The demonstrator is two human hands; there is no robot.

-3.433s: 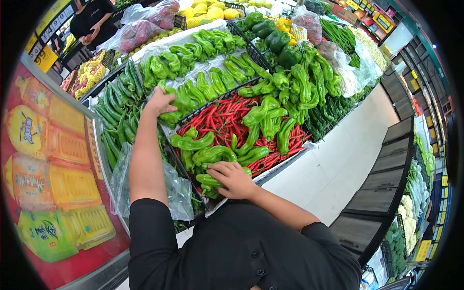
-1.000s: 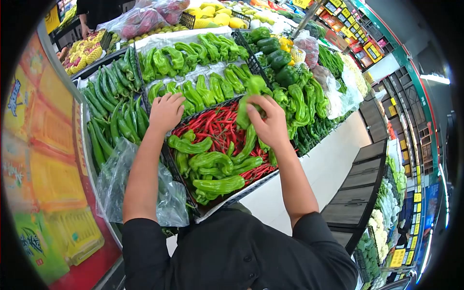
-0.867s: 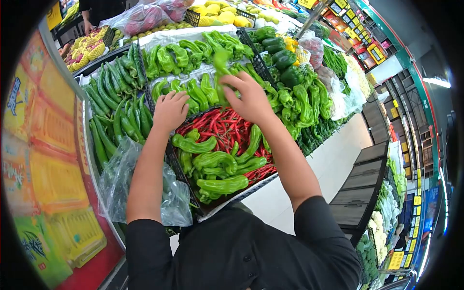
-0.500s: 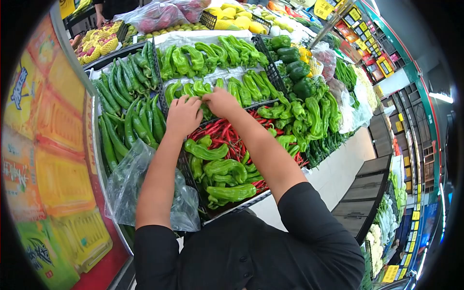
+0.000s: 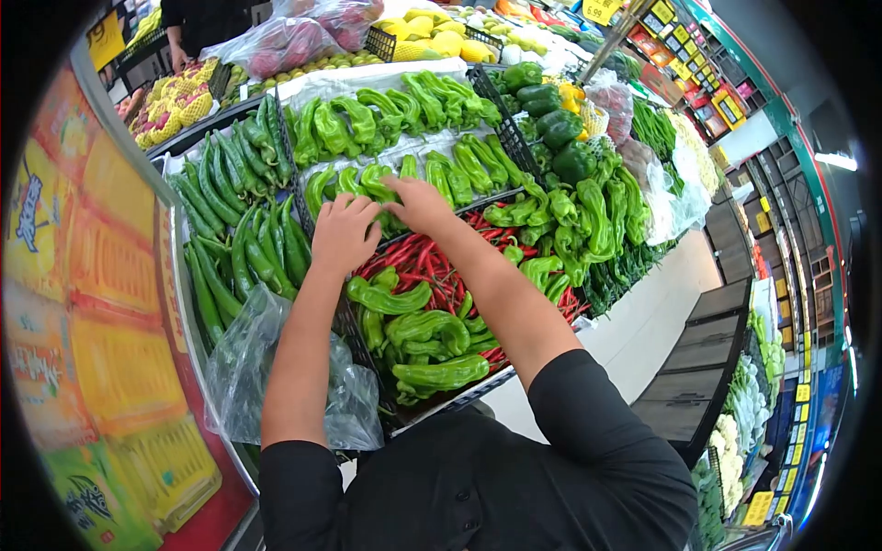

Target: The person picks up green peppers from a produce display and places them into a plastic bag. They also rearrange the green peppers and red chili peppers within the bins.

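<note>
Both my hands reach over the front row of long light-green peppers [image 5: 450, 179] in a white-lined crate. My left hand [image 5: 345, 231] lies palm down at the row's left part, its bent fingers slightly apart and touching the peppers. Close beside it, my right hand [image 5: 421, 206] has its fingers curled in a pinch at a green pepper [image 5: 377, 182]; its fingertips are partly hidden. Below my wrists, red chili peppers [image 5: 427, 271] fill another crate, with more green peppers [image 5: 427, 331] on top of them.
Dark green long peppers [image 5: 262, 243] fill the left crate. A clear plastic bag [image 5: 243, 367] lies near my left forearm. Bell peppers [image 5: 560, 133] stand at the right. A black crate divider [image 5: 505, 119] runs beside the green peppers. Another person's hand [image 5: 177, 57] shows at the back left.
The view has shifted slightly. Both hands stay over the same front row, and my right hand's fingers have moved a little against the peppers.
</note>
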